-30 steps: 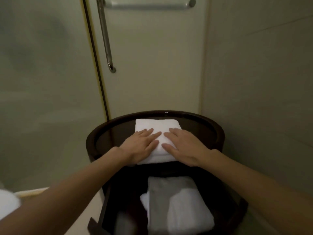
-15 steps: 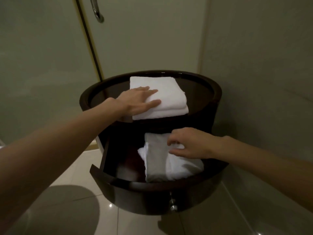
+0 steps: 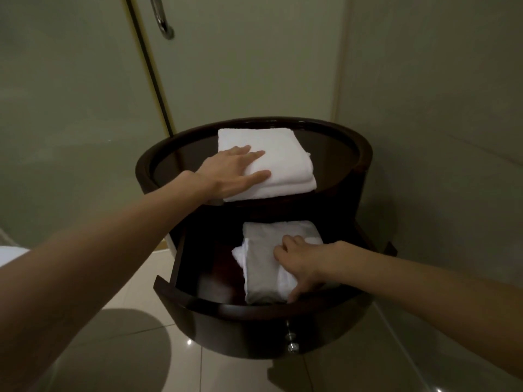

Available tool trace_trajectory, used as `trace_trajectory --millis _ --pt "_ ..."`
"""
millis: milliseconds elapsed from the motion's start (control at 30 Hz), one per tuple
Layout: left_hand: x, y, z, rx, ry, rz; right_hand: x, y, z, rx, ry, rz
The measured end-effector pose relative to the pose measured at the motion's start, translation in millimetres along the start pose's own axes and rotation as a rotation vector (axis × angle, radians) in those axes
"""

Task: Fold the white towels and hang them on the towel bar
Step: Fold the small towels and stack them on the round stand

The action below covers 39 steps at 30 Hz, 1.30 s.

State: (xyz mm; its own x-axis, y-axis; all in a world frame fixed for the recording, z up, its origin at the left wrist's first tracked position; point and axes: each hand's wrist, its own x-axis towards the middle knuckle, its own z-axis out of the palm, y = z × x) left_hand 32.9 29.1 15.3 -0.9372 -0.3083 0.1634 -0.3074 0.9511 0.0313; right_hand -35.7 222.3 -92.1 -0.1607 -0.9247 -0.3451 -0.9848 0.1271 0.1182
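Note:
A folded white towel lies on top of the round dark wooden stand. My left hand rests flat on its left part, fingers spread. Below, the stand's drawer is pulled out and holds another white towel, loosely folded. My right hand is curled over that towel's right side, fingers and thumb gripping it. The towel bar is out of view; only the lower end of a vertical metal handle shows on the glass door.
The stand sits in a corner between the glass door and a wall on the right. Glossy floor tiles lie in front. A metal knob sticks out from the drawer front. A white object shows at the left edge.
My right hand left the top towel, went down into the drawer and closed on the towel there. My left hand stayed on the top towel. The view tilted downward, hiding the towel bar.

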Motion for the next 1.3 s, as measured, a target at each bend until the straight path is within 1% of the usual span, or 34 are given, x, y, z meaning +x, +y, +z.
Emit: trace_trajectory --millis 200,467,667,767,967,1133,1200,1300 --pt "-1.4 -0.9 2.7 0.005 0.025 0.008 7.1 -11.7 11.3 -0.090 0.060 0.053" --pt "-1.2 -1.1 5.2 -0.001 0.033 0.007 7.9 -7.6 4.9 -0.153 0.142 -0.015" --pt "0.8 -1.5 8.1 -0.012 0.047 -0.009 -5.9 5.0 -15.7 0.005 0.187 -0.042" --pt "1.6 -1.4 7.9 -0.009 0.041 -0.016 -15.4 10.2 -32.5 0.115 0.266 -0.053" --pt "2.8 0.1 3.0 -0.003 -0.005 -0.013 -24.8 25.3 -70.1 0.257 0.350 -0.047" --pt "7.0 1.8 -7.2 -0.028 -0.072 -0.026 -23.6 34.8 -97.0 0.441 0.380 -0.042" --pt "6.3 7.4 -13.6 -0.069 -0.043 -0.016 -24.0 37.4 -103.9 0.493 0.386 -0.037" --pt "-2.6 16.1 -24.7 -0.246 0.067 0.071 -27.1 41.8 -116.6 0.562 0.412 -0.040"
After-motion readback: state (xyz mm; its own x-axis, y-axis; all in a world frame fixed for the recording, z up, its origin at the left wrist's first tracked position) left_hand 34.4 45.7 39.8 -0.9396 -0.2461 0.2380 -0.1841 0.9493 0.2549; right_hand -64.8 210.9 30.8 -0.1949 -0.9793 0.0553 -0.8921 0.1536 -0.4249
